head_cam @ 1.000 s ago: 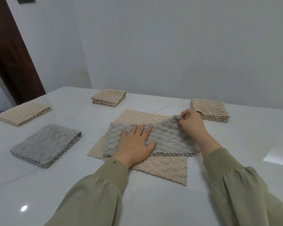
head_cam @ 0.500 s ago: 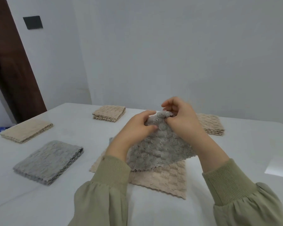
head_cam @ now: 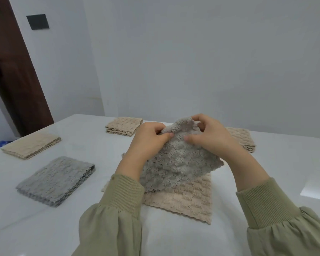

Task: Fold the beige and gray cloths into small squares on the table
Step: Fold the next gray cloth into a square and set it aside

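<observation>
You have nothing to read here: no lettering, label, brand, number or sign shows on the gray cloth (head_cam: 174, 163), on the beige cloth (head_cam: 183, 202) under it, or on the dark wall plate (head_cam: 37, 21) at ten o'clock.

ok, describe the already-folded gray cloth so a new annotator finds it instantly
On the white table, look at the left side, left of the left hand. Two folded stacks lie there; the folded gray cloth is the nearer one. Its neighbour, the beige stack, differs in colour, and the other gray cloth is lifted, not flat.
</observation>
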`<act>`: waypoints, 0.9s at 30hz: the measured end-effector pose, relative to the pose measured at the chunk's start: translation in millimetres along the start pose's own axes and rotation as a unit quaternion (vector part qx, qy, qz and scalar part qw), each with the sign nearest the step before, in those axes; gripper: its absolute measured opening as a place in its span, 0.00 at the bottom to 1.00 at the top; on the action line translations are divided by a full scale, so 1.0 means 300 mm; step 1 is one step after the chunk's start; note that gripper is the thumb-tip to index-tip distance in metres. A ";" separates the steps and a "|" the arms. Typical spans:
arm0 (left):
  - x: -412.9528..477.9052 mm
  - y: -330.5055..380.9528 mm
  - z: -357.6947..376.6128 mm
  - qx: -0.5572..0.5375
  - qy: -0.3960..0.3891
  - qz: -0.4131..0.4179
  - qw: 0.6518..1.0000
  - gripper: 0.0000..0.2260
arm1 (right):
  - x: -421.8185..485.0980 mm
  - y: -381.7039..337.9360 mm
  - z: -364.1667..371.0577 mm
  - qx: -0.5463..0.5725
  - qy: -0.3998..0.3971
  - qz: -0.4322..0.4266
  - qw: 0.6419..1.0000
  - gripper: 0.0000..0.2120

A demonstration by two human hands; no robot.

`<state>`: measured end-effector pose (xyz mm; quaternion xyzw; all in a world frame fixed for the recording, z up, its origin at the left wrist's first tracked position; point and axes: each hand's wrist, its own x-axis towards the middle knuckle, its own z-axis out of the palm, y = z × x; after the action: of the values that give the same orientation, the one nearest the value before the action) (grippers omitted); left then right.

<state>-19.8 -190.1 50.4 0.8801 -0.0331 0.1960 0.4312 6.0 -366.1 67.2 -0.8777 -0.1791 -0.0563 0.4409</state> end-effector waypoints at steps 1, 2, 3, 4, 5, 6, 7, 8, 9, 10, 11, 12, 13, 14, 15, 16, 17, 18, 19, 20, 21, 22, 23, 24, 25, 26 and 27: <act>0.002 -0.001 0.003 0.002 0.027 -0.001 1.000 0.12 | -0.001 0.005 -0.011 -0.033 -0.037 0.028 0.998 0.22; 0.005 -0.004 0.006 -0.002 0.051 -0.004 0.999 0.12 | 0.000 0.013 -0.019 -0.063 -0.073 0.054 0.994 0.20; 0.005 -0.005 0.007 -0.007 0.072 -0.007 0.997 0.12 | 0.003 0.028 -0.024 -0.093 -0.101 0.078 0.988 0.19; 0.008 -0.010 0.007 -0.013 0.089 -0.012 0.996 0.12 | 0.008 0.045 -0.027 -0.119 -0.120 0.099 0.981 0.18; 0.009 -0.014 0.006 -0.018 0.102 -0.014 0.994 0.11 | 0.013 0.059 -0.028 -0.133 -0.123 0.116 0.977 0.16; 0.011 -0.018 0.004 -0.024 0.111 -0.014 0.993 0.10 | 0.015 0.068 -0.028 -0.131 -0.106 0.127 0.978 0.13; 0.011 -0.019 0.001 -0.026 0.116 -0.012 0.993 0.10 | 0.019 0.076 -0.025 -0.107 -0.065 0.128 0.984 0.12; 0.012 -0.021 -0.002 -0.031 0.118 -0.012 0.992 0.09 | 0.022 0.083 -0.020 -0.059 -0.009 0.122 0.991 0.12; 0.011 -0.019 -0.005 -0.040 0.121 -0.014 0.992 0.09 | 0.024 0.086 -0.015 0.002 0.047 0.105 0.993 0.12; 0.012 -0.017 -0.008 -0.055 0.121 -0.018 0.991 0.09 | 0.026 0.082 -0.011 0.068 0.085 0.090 0.990 0.12; 0.011 -0.009 -0.011 -0.074 0.117 -0.025 0.990 0.09 | 0.030 0.078 -0.009 0.141 0.096 0.083 0.982 0.10; 0.011 -0.004 -0.014 -0.104 0.107 -0.036 0.988 0.07 | 0.031 0.067 -0.008 0.219 0.080 0.085 0.969 0.08; 0.009 0.007 -0.019 -0.146 0.091 -0.053 0.984 0.04 | 0.028 0.053 -0.006 0.300 0.053 0.088 0.949 0.07; 0.010 0.016 -0.024 -0.195 0.078 -0.073 0.975 0.05 | 0.024 0.039 -0.008 0.374 0.027 0.086 0.923 0.09; 0.008 0.026 -0.029 -0.249 0.063 -0.095 0.962 0.10 | 0.021 0.026 -0.014 0.426 0.010 0.083 0.901 0.10; 0.009 0.033 -0.035 -0.306 0.045 -0.112 0.944 0.14 | 0.015 0.012 -0.020 0.454 0.004 0.078 0.888 0.11; 0.008 0.042 -0.041 -0.359 0.026 -0.118 0.926 0.16 | 0.012 0.005 -0.028 0.469 0.007 0.073 0.880 0.10; 0.006 0.051 -0.046 -0.411 0.001 -0.117 0.904 0.17 | 0.007 -0.003 -0.039 0.481 0.012 0.070 0.874 0.09; 0.000 0.065 -0.050 -0.464 -0.028 -0.113 0.878 0.18 | 0.005 -0.005 -0.050 0.492 0.017 0.070 0.868 0.09; -0.003 0.071 -0.052 -0.509 -0.056 -0.111 0.852 0.18 | 0.000 -0.012 -0.063 0.503 0.014 0.065 0.862 0.09; -0.008 0.080 -0.052 -0.538 -0.081 -0.111 0.832 0.19 | -0.001 -0.014 -0.076 0.497 0.015 0.057 0.866 0.09; -0.008 0.078 -0.049 -0.551 -0.098 -0.115 0.821 0.20 | -0.002 -0.017 -0.087 0.470 0.021 0.051 0.881 0.08; -0.006 0.074 -0.045 -0.546 -0.106 -0.123 0.822 0.21 | 0.000 -0.015 -0.095 0.413 0.038 0.045 0.909 0.07; 0.000 0.066 -0.039 -0.524 -0.100 -0.136 0.835 0.21 | 0.000 -0.013 -0.096 0.358 0.064 0.042 0.931 0.06; 0.001 0.062 -0.033 -0.485 -0.087 -0.149 0.857 0.21 | 0.007 0.000 -0.090 0.317 0.087 0.042 0.943 0.05; 0.007 0.053 -0.026 -0.435 -0.064 -0.159 0.884 0.22 | 0.015 0.016 -0.082 0.288 0.106 0.046 0.951 0.05; 0.011 0.046 -0.021 -0.384 -0.042 -0.164 0.908 0.21 | 0.027 0.038 -0.073 0.258 0.121 0.051 0.957 0.07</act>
<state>-22.1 -193.5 65.5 0.6467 0.0208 0.0578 0.7602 19.0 -387.7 73.9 -0.7290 -0.0874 -0.0915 0.6727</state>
